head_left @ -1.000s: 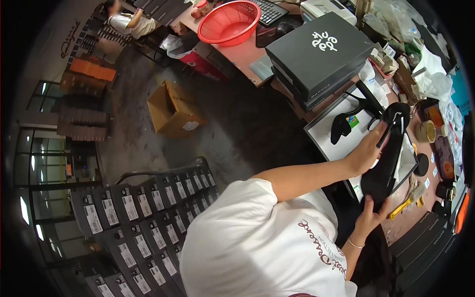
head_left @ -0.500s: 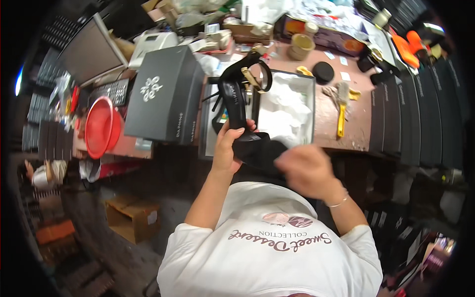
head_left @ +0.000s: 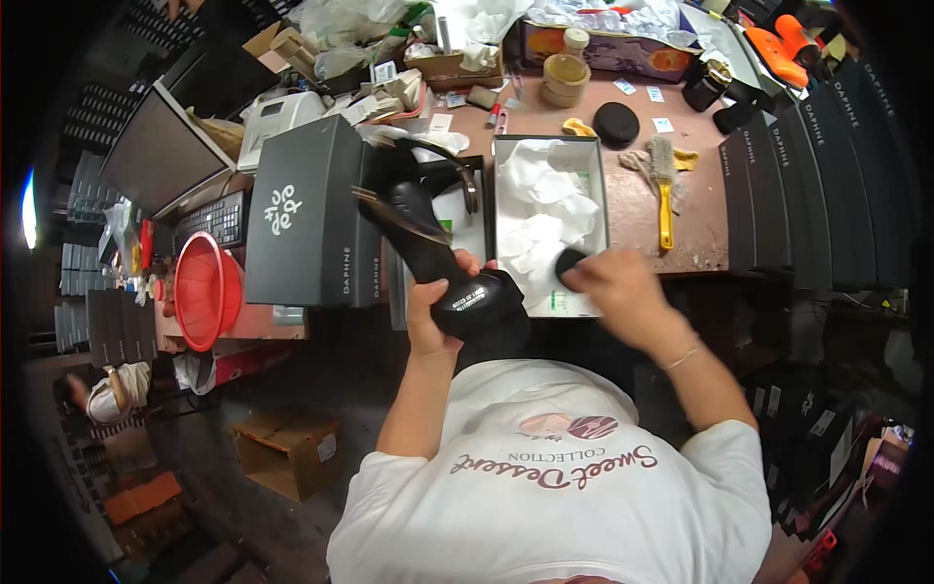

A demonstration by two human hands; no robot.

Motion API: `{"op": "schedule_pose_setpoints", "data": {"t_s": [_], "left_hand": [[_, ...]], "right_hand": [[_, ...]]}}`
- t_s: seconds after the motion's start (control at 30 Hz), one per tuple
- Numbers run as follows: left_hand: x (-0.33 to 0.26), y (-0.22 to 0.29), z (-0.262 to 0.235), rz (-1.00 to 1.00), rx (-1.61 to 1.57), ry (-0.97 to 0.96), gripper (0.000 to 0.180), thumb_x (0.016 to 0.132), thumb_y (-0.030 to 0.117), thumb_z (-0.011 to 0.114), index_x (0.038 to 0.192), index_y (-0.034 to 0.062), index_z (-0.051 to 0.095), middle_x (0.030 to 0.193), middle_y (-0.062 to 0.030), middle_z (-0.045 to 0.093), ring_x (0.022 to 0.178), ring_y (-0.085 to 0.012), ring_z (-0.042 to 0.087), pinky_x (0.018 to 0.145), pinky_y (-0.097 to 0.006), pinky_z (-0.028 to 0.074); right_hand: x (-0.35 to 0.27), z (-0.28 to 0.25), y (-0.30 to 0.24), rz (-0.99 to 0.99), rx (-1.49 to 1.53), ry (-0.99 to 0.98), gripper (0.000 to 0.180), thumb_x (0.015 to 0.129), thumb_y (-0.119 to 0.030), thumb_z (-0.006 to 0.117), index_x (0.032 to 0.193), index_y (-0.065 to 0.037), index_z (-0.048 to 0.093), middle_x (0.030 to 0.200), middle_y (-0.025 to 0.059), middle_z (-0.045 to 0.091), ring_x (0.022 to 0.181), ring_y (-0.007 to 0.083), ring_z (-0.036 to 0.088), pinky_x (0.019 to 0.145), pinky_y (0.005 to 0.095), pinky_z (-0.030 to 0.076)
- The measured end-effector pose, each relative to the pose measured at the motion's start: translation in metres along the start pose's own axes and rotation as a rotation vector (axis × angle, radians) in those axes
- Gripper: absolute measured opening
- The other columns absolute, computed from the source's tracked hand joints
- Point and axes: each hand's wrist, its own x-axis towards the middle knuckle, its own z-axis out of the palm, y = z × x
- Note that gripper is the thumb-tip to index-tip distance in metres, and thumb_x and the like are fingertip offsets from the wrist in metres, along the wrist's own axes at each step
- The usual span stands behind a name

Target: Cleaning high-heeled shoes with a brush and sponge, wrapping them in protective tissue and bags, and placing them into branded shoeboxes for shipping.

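Observation:
My left hand (head_left: 433, 313) is closed around a black strappy sandal (head_left: 416, 226), with its fingers and thumb about the middle. Gold trim shows on the sandal's straps, and the rest of it runs down toward my shirt. To the right, my right hand (head_left: 630, 297) grips a small dark pad (head_left: 570, 270), blurred by motion and apart from the sandal. Both hands are over the near edge of an open shoe box (head_left: 599, 173) on the table. White tissue paper (head_left: 545, 214) fills the box's right part; the sandal covers some of its left part.
A closed dark shoe box (head_left: 306, 214) stands at the left, beside a red plastic basin (head_left: 207, 292). At the right lie a yellow-handled brush (head_left: 664, 200) and a round black disc (head_left: 616, 125). Stacked dark boxes (head_left: 793, 195) line the right. A cardboard box (head_left: 287, 453) sits on the floor.
The sandal has tilted leftward in my left hand, showing its sole side. My right hand has moved away from it, to the right and up, and the dark pad now shows. The view has shifted.

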Motion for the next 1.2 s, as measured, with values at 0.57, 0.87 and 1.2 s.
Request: {"op": "schedule_pose_setpoints", "data": {"t_s": [0.57, 0.87, 1.2], "left_hand": [[0.006, -0.007, -0.028, -0.11, -0.09, 0.243, 0.057, 0.074, 0.02, 0.054, 0.129, 0.0066, 0.045, 0.097, -0.008, 0.057, 0.092, -0.0217, 0.055, 0.102, -0.052, 0.039], [0.008, -0.006, -0.029, -0.115, -0.096, 0.259, 0.056, 0.077, 0.02, 0.054, 0.13, 0.0049, 0.044, 0.097, -0.0087, 0.057, 0.091, -0.0215, 0.056, 0.099, -0.051, 0.041], [-0.003, 0.0, -0.033, -0.181, -0.096, 0.182, 0.044, 0.09, 0.031, 0.052, 0.123, 0.0018, 0.05, 0.098, -0.0107, 0.06, 0.093, -0.0229, 0.059, 0.096, -0.045, 0.047]], "right_hand": [[0.085, 0.032, 0.067, 0.112, 0.487, -0.722, 0.022, 0.079, -0.02, 0.066, 0.09, -0.002, 0.068, 0.082, 0.016, 0.065, 0.083, 0.0345, 0.063, 0.074, 0.0407, 0.05], [0.023, 0.144, 0.038, -0.107, -0.077, -0.339, 0.023, 0.072, -0.023, 0.07, 0.09, -0.01, 0.064, 0.099, 0.0103, 0.055, 0.095, 0.0273, 0.055, 0.078, 0.0392, 0.044], [0.029, 0.025, 0.011, 0.3, 0.596, -0.116, 0.039, 0.076, -0.011, 0.07, 0.112, -0.001, 0.06, 0.101, 0.0124, 0.06, 0.092, 0.026, 0.058, 0.083, 0.0361, 0.046]]}}
